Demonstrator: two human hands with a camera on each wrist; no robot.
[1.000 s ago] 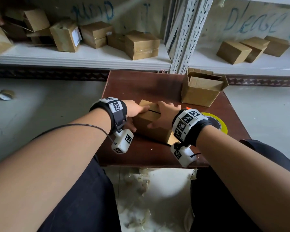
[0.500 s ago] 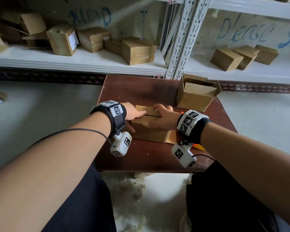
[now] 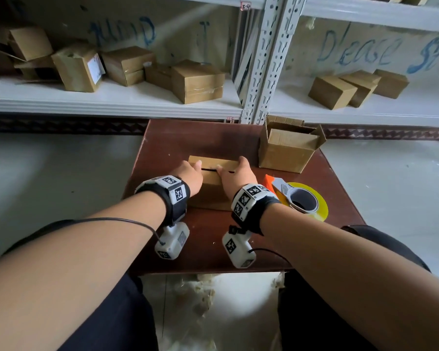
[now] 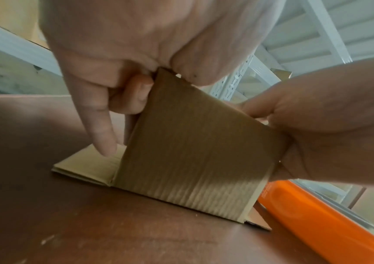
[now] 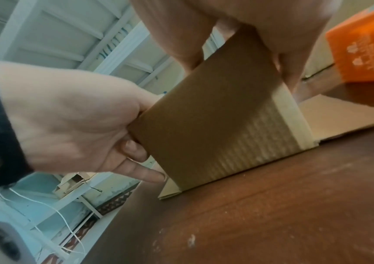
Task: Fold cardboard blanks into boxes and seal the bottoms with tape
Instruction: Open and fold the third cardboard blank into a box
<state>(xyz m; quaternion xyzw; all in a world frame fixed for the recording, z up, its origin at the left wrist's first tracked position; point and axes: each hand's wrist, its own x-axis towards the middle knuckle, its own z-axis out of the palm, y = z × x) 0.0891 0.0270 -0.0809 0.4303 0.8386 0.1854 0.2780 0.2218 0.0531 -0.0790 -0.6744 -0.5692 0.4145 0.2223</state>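
Observation:
A small cardboard box (image 3: 211, 188) stands on the brown table (image 3: 213, 145), its top flaps folded down with a dark slit between them. My left hand (image 3: 194, 172) grips the box's left end, thumb on top and fingers curled against the side (image 4: 133, 96). My right hand (image 3: 232, 171) grips the right end, with the thumb near the slit. In the left wrist view the box's near wall (image 4: 192, 151) fills the middle. The right wrist view has that same wall (image 5: 206, 125) between both hands. An orange tape dispenser (image 3: 295, 198) with a yellow roll lies just right of my right wrist.
An open-topped box (image 3: 287, 150) stands at the table's back right corner. White shelves (image 3: 112, 100) behind hold several closed boxes. A loose flat flap (image 4: 86, 164) lies on the table at the box's left foot. Torn scraps litter the floor (image 3: 203, 295) under the table edge.
The box has turned from slanted to square with the table and sits a little farther from me. Both hands stayed on it and moved with it.

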